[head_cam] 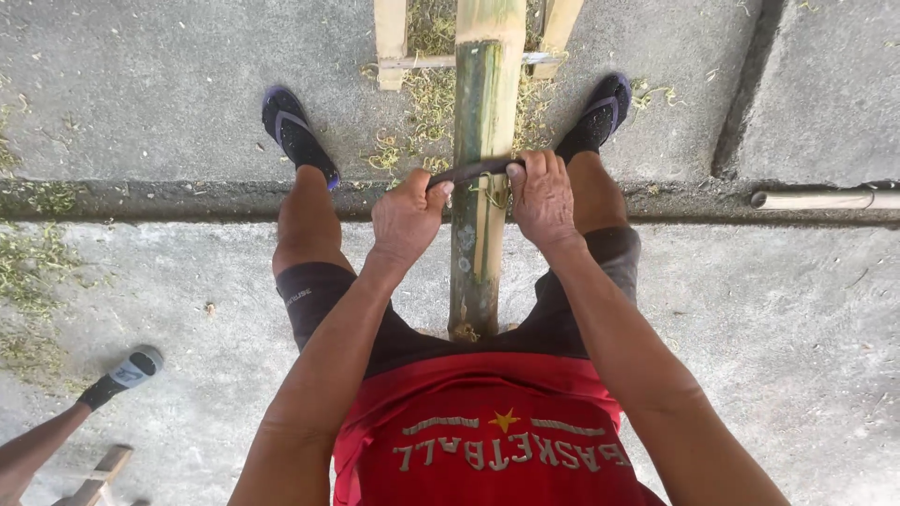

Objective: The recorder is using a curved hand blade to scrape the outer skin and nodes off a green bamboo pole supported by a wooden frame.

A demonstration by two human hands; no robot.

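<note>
Between the knees, both hands, left hand point(405, 217) and right hand point(541, 195), grip a dark blade point(473, 171) crosswise on the bamboo pole point(483, 141) pointing away.

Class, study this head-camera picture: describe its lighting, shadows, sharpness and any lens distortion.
Head view: soft, even daylight, no glare; only faint shadows under the sandalled feet. The left hand, right hand, blade and bamboo pole are sharp. Wide-angle stretch enlarges the forearms and red shirt at the bottom; the concrete floor looks slightly washed out.
</note>
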